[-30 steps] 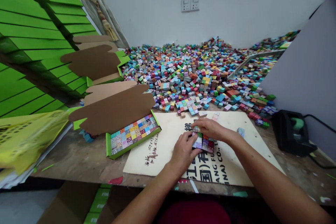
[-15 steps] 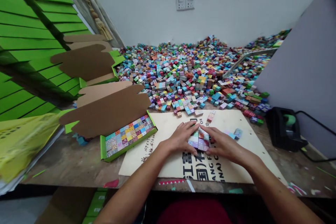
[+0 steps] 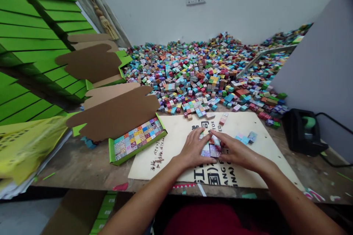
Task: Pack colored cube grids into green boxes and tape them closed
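The left hand (image 3: 193, 147) and right hand (image 3: 237, 150) — fingers curved, half spread — hold a cluster of small patterned cubes (image 3: 215, 150) between them on the printed board (image 3: 178, 129).

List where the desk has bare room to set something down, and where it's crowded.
Free: the board between the open green box and the left hand; its right side, between the loose bluish cubes and the tape dispenser. Crowded: behind the board, with heaped cubes; mid-board, where the left hand and right hand flank a patterned block.
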The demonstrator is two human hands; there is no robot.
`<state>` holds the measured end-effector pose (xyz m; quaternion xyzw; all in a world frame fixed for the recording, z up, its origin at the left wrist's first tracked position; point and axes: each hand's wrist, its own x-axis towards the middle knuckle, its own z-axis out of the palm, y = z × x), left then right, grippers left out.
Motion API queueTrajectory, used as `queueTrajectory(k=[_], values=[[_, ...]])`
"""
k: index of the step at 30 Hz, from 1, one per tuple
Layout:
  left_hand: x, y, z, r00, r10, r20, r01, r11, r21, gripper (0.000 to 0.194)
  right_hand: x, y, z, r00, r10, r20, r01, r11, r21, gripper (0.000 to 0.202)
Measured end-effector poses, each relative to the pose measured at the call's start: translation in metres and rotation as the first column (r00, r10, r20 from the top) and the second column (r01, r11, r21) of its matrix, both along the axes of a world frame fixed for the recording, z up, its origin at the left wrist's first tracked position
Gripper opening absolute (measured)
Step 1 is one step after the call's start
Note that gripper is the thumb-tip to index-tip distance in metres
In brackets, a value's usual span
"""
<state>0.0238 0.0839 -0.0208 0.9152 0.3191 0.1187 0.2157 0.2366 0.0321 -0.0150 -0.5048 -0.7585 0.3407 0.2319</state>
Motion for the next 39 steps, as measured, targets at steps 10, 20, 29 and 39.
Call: queueTrajectory(k=[10, 20, 29, 39], values=[[-0.001, 0.000, -0.002, 0.999, 0.014, 0.037, -0.015, 0.999, 0.034, 0.092, 0.005, 0.003, 0.001, 0.998, 0.051, -0.031, -0.050, 0.999, 0.014, 0.080], [-0.003, -0.005, -0.001, 0.999, -0.023, -0.038, 0.026, 0.997, 0.069, 0.087, -0.018, -0.023, 0.003, 0.967, -0.242, -0.084, 0.243, 0.970, 0.004, 0.055], [-0.004, -0.004, -0.002, 0.998, -0.021, -0.063, 0.023, 0.999, 0.038, 0.086, -0.021, -0.038, 0.006, 0.975, -0.214, 0.057, 0.204, 0.968, 0.142, 0.045], [-0.015, -0.019, 0.005, 0.999, 0.003, -0.050, -0.001, 0.999, 0.045, 0.065, 0.040, 0.085, 0.001, 0.893, -0.331, 0.306, 0.236, 0.922, 0.307, 0.029]])
